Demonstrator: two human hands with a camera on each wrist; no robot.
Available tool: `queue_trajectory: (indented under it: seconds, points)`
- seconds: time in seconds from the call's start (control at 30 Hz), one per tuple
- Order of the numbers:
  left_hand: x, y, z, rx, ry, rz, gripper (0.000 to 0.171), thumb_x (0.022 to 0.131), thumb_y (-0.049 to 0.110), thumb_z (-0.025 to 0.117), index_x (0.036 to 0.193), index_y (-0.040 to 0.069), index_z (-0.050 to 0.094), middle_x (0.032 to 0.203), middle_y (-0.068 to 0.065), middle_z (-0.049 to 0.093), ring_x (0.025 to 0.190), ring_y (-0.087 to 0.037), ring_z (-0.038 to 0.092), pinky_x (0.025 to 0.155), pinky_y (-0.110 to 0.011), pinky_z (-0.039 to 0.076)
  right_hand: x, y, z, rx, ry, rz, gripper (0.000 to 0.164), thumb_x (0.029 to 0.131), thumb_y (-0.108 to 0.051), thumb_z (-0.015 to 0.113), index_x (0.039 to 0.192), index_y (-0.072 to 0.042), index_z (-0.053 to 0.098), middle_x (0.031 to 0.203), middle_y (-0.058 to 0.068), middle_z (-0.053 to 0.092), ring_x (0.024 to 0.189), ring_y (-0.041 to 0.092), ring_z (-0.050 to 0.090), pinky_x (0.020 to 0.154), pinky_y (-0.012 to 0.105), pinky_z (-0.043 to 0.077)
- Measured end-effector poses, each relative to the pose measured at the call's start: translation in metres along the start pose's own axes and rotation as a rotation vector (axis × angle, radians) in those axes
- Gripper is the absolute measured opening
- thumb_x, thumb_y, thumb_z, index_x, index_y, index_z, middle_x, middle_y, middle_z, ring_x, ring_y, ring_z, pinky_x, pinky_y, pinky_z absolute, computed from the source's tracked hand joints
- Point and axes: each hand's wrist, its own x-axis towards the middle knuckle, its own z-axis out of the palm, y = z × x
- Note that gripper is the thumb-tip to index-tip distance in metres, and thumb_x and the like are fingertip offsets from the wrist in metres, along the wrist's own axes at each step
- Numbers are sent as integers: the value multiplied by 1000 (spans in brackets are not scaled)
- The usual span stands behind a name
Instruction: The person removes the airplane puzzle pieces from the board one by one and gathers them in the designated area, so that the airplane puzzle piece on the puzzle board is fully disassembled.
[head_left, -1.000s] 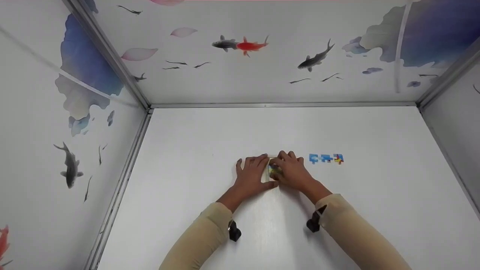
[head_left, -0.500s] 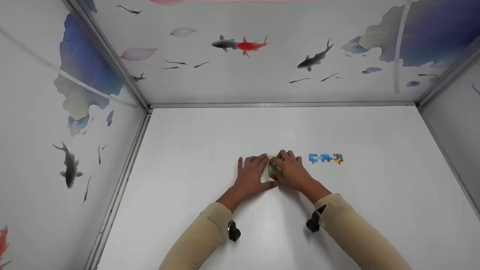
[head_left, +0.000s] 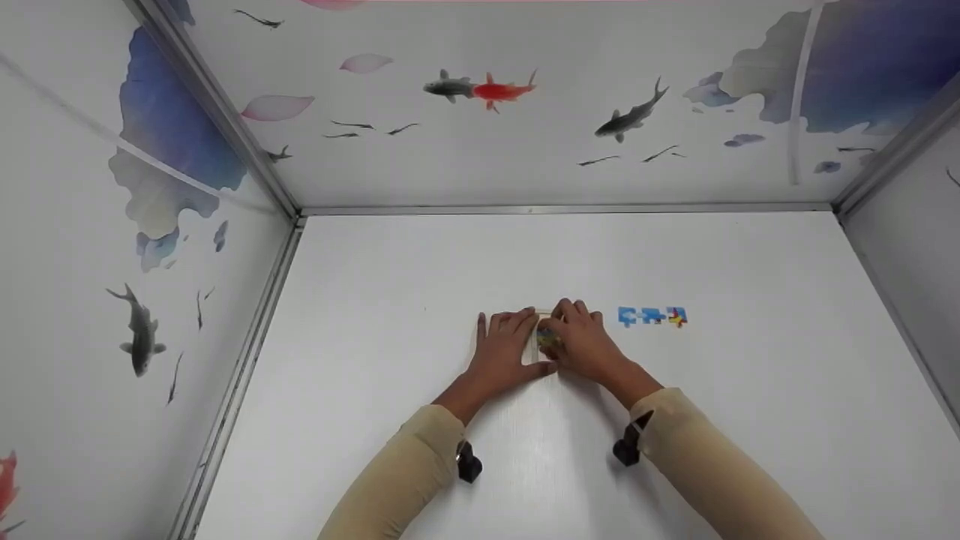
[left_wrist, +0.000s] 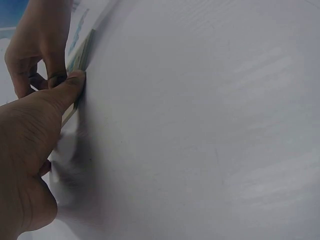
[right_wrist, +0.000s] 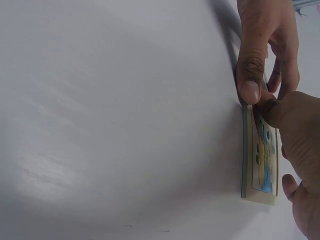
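Note:
A small pale-rimmed jigsaw puzzle tray (right_wrist: 260,196) lies flat on the white table, largely covered by both hands. The left hand (head_left: 501,346) holds it, with fingertips at the far edge and thumb along the near edge. Over the tray's inside, the right hand (head_left: 589,341) has its fingers bent down, and thumb and fingers appear to pinch a greenish jigsaw piece (head_left: 549,337), mostly hidden. Yellow and blue printed pieces (right_wrist: 266,162) show inside the tray in the right wrist view.
Three loose jigsaw pieces (head_left: 652,316), blue with one partly red and yellow, lie in a row right of the hands. White panels with painted fish and a metal rail (head_left: 529,211) border the table (head_left: 420,262). Each wrist wears a black camera (head_left: 627,444).
The right hand's fingers shift slightly over the tray, and the bit of greenish piece showing under them looks darker. The left hand stays in place, as do the loose pieces.

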Motion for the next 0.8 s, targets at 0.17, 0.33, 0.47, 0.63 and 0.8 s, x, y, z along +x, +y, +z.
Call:
queue_trajectory:
  seconds: [0.17,0.33,0.47,0.63,0.8]
  points:
    - [-2,4,-4,28,-12,-9,96,98,75,67,172,20,41,180,2,38,159,-32,39,132,-77,17,0,0,-1,-14,-10,-9,41,98,-16,86,137,-15,74,124,11,56,112,31,47,89,56,39]
    - [-2,5,-6,26,-14,-21,95,98,74,68,172,20,42,179,3,39,158,-31,39,133,-75,17,0,0,-1,-12,-25,-7,40,102,-15,81,140,-17,73,124,10,55,112,30,46,91,55,38]
    - [-2,5,-5,11,-12,-18,94,98,73,69,172,20,42,179,3,39,159,-31,39,133,-76,16,0,1,-1,-1,-25,-6,37,102,-14,80,139,-17,74,125,9,54,114,30,47,92,56,38]
    - [-2,4,-4,-5,-3,-9,94,98,72,69,171,18,44,179,1,40,158,-32,39,132,-77,15,-1,3,-1,8,-2,-17,34,104,-15,79,137,-17,74,126,10,56,116,31,49,94,60,42]
    - [0,2,-2,5,-25,-24,97,98,75,68,173,19,40,180,2,38,160,-31,37,133,-75,13,-3,7,-1,14,11,-12,34,103,-18,80,137,-18,74,127,9,57,116,30,50,95,61,42]
